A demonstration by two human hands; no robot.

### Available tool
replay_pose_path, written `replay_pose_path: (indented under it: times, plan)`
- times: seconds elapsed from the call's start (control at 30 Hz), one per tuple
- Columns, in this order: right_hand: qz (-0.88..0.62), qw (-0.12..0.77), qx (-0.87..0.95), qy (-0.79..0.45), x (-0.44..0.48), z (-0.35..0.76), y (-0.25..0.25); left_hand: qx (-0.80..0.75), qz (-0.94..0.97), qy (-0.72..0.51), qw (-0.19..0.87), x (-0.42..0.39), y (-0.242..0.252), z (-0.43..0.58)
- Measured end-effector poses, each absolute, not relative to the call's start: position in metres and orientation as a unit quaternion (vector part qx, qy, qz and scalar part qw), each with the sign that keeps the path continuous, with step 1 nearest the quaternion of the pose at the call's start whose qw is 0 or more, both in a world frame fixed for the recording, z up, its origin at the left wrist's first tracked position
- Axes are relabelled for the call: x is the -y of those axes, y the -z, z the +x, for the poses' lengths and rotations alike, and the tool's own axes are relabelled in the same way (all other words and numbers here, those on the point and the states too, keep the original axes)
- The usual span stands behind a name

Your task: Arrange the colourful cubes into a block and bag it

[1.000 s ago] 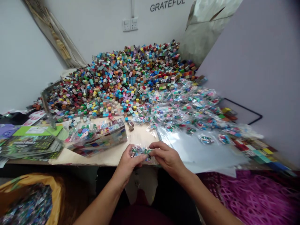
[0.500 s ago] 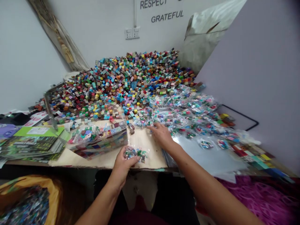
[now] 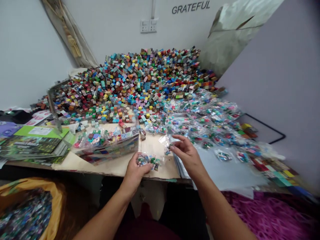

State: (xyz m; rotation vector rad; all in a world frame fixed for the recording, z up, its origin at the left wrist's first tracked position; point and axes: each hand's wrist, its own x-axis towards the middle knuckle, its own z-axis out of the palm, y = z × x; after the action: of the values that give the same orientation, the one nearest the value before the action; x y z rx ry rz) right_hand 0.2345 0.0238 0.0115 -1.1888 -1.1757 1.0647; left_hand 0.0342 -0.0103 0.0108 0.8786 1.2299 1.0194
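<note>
My left hand (image 3: 135, 169) is closed on small clear plastic bags (image 3: 155, 162) of tiny coloured pieces, low over the table's front edge. To its right, my right hand (image 3: 186, 154) pinches another small clear bag (image 3: 167, 141) between thumb and fingers, and its contents are partly hidden. Left of both hands lies a larger clear plastic case (image 3: 107, 150) holding small bags and patterned blocks. A brown block (image 3: 142, 134) rests on the pale board (image 3: 152, 141) just beyond my hands.
A large heap of coloured blocks (image 3: 140, 80) fills the back. Many small bags (image 3: 210, 116) lie at right, near flat plastic sheets (image 3: 220, 170). Green booklets (image 3: 35, 143) are stacked at left. Below stand a yellow sack (image 3: 56, 203) and pink strips (image 3: 265, 216).
My right hand has drawn back toward me from the bag pile and now lifts a small bag. My left hand keeps its hold. The view has shifted slightly.
</note>
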Motion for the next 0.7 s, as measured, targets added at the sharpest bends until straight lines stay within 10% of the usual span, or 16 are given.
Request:
replay_pose_path:
  times: [0.27, 0.7]
  plan:
    - [-0.494, 0.56, 0.418, -0.517, -0.023, 0.234, -0.002, -0.54, 0.405, -0.429, 0.601, 0.011, -0.009, 0.032]
    - [-0.478, 0.341, 0.802, -0.11, 0.008, 0.238, -0.001, -0.533, 0.426, -0.431, 0.59, 0.014, -0.004, 0.03]
